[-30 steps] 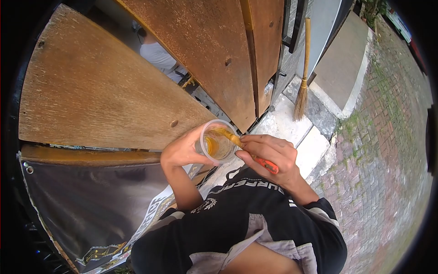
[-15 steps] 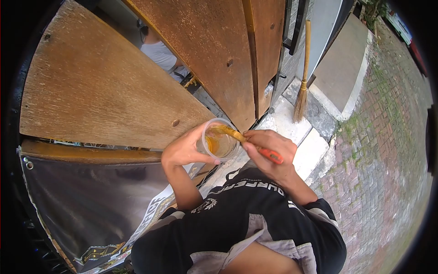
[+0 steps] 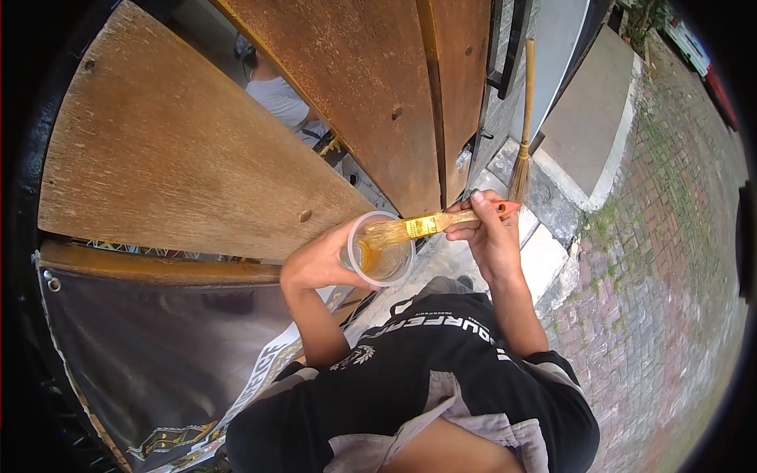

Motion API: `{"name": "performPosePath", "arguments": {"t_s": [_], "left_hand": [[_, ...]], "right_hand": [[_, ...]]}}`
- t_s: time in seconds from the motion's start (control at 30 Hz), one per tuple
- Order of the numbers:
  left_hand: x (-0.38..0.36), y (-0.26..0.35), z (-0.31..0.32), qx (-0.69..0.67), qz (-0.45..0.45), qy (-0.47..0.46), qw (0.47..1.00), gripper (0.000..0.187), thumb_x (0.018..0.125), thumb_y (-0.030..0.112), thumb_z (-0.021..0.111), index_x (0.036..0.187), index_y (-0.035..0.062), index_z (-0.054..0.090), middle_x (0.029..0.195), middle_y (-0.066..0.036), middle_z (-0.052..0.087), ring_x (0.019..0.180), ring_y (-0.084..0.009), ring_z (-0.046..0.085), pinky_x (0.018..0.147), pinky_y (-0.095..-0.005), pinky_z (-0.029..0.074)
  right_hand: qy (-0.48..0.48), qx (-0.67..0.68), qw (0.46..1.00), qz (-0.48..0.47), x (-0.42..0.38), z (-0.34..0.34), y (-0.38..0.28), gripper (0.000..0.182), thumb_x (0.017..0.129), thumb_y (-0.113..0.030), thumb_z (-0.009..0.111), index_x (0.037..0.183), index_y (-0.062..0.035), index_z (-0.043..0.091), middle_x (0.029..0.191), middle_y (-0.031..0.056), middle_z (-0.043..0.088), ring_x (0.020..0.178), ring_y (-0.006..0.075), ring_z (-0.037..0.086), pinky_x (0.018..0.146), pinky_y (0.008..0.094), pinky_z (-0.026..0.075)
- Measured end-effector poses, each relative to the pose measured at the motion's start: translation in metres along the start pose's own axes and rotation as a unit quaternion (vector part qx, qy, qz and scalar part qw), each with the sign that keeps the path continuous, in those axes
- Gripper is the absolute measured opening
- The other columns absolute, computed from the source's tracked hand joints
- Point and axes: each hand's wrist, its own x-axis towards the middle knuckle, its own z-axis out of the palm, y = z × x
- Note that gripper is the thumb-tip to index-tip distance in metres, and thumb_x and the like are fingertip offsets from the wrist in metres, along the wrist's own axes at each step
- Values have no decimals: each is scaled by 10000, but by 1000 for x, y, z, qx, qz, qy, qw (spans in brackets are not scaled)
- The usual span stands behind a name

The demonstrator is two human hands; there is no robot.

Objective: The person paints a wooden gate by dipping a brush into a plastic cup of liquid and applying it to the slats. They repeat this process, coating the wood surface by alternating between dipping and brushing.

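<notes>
My left hand [image 3: 317, 260] is wrapped round a clear plastic cup [image 3: 398, 264], tipped so that its open mouth faces me. Some amber liquid [image 3: 368, 257] lies at the bottom of the cup. Between the thumb and fingers of my right hand [image 3: 493, 236] is the handle of a paintbrush [image 3: 424, 226] with a red end and a yellowish ferrule. Its pale bristles reach over the rim into the cup. Just behind the cup stand wide brown wooden boards [image 3: 189, 150] with worn, speckled surfaces.
A person in a white shirt [image 3: 277, 100] shows through the gap between boards. A stick broom [image 3: 527, 118] leans against the wall at right. Below the boards hangs a dark banner [image 3: 158, 347]. Brick paving [image 3: 631, 315] with grass in its joints runs along the right.
My right hand has turned over and swung the brush from slanting down to nearly level, its handle end now higher and farther right. The left hand and cup have barely moved.
</notes>
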Motion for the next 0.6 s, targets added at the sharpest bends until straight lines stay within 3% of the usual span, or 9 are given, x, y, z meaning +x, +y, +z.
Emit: {"name": "performPosePath", "arguments": {"t_s": [0.23,0.3,0.43,0.6], "left_hand": [[0,0,-2,25,16,-16,999,950,582,83,902,1397,15,419,1260,-88,538,1208,-188,484,1048,-340,355],[1,-1,-4,28,17,-23,999,947,579,83,905,1394,19,426,1259,-84,540,1206,-184,486,1043,-339,359],[1,-3,-4,42,26,-17,999,943,568,82,915,1384,33,445,1244,-75,548,1193,-181,498,1027,-333,375],[0,-7,-5,45,25,-20,998,942,564,77,919,1382,49,452,1225,-73,553,1181,-172,500,1013,-328,390]], "right_hand": [[83,-5,992,-99,21,-31,-6,227,976,-185,582,921,36,577,873,224,679,672,260,712,609,315,623],[154,-28,978,-138,36,-50,5,222,971,-183,594,932,35,577,901,216,676,714,265,713,649,328,627],[214,43,966,-140,62,-93,44,207,954,-167,623,982,29,564,962,212,666,754,288,709,693,348,627],[185,106,972,-95,66,-108,76,182,945,-137,631,1007,19,559,1009,196,655,870,304,698,801,390,608]]}}
